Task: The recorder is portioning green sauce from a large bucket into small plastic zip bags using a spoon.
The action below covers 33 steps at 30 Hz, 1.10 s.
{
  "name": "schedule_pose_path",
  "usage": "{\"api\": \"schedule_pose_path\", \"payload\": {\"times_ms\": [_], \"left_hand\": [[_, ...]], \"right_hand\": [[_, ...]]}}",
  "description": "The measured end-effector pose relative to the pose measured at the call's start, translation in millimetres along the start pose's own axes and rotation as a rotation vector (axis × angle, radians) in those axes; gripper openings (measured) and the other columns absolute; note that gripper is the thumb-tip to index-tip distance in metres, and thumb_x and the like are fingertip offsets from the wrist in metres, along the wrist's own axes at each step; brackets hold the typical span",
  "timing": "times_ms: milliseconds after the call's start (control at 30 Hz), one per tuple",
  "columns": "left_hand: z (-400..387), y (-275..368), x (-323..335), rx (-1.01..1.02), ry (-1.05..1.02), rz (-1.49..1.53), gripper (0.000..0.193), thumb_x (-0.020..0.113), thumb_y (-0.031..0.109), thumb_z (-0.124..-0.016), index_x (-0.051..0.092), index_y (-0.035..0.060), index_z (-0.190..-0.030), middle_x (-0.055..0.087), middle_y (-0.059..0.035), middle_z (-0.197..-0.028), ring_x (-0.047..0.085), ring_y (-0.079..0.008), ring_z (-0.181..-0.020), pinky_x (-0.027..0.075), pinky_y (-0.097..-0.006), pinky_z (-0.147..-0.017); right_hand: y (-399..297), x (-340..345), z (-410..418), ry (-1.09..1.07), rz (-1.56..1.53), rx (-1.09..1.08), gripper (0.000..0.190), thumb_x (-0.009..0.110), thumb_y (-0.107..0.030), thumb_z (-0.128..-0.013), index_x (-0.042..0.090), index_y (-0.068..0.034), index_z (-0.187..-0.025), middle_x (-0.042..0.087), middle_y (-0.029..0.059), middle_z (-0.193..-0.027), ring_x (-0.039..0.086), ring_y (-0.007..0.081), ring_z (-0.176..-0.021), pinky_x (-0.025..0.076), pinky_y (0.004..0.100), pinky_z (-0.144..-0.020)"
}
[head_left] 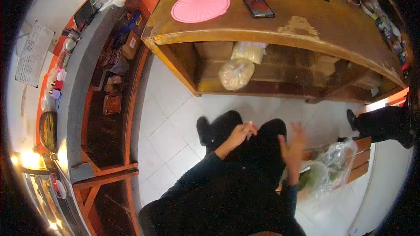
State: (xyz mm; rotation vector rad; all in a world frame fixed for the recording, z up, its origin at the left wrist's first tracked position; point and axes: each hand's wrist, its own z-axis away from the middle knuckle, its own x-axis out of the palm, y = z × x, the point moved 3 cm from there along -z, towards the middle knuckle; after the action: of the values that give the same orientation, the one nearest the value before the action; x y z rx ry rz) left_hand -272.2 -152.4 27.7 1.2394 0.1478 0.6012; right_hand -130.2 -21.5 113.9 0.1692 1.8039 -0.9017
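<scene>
My left hand [239, 135] is above my lap with its fingers partly curled. A small pale patch shows near its fingertips, and I cannot tell if it is a held thing. My right hand [293, 146] is raised over my right thigh, blurred, fingers apart and holding nothing. Close to its right, on a wooden slatted bench [359, 160], lies a clear plastic bag [341, 157]. Beside that bag is a container with green contents [308, 178], partly covered by clear plastic.
A wooden table [279, 28] ahead bears a pink plastic lid [200, 6] and a smartphone [257, 4]. Filled plastic bags [237, 73] sit on its lower shelf. Grey-topped shelving [88, 46] runs along the left. Another person's dark-clothed leg [382, 123] is at the right.
</scene>
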Motion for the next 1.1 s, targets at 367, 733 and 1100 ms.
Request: {"api": "schedule_pose_path", "payload": {"times_ms": [367, 733, 1100], "left_hand": [[32, -4, 17, -0.107, 0.025, 0.824, 0.053, 0.032, 0.045, -0.083, 0.021, 0.0162, -0.126, 0.031, -0.0067, -0.121, 0.035, -0.022, -0.107, 0.03, -0.0315, -0.089], [32, -8, 41, -0.101, -0.103, 0.744, 0.046, 0.028, 0.04, -0.086, 0.023, 0.0186, -0.127, 0.038, -0.0076, -0.115, 0.041, -0.0206, -0.101, 0.035, -0.0331, -0.085], [28, -36, 19, -0.026, -0.12, 0.899, 0.049, 0.025, 0.037, -0.087, 0.016, 0.012, -0.128, 0.027, -0.013, -0.126, 0.029, -0.0261, -0.113, 0.022, -0.0401, -0.095]], "right_hand": [[-89, 110, 36, -0.078, -0.551, -0.098, 0.053, 0.033, -0.025, -0.08, 0.021, 0.002, -0.124, 0.019, 0.0232, -0.128, 0.013, 0.0379, -0.12, 0.004, 0.0467, -0.096], [-62, 200, 61, 0.23, -0.26, 0.37, 0.052, 0.038, -0.022, -0.077, 0.026, -0.002, -0.124, 0.019, 0.0205, -0.129, 0.014, 0.0341, -0.121, 0.004, 0.0476, -0.096], [-74, 120, 61, 0.096, -0.491, -0.042, 0.051, 0.041, -0.025, -0.08, 0.028, 0.003, -0.121, 0.022, 0.0243, -0.126, 0.015, 0.0394, -0.119, 0.01, 0.0437, -0.096]]}}
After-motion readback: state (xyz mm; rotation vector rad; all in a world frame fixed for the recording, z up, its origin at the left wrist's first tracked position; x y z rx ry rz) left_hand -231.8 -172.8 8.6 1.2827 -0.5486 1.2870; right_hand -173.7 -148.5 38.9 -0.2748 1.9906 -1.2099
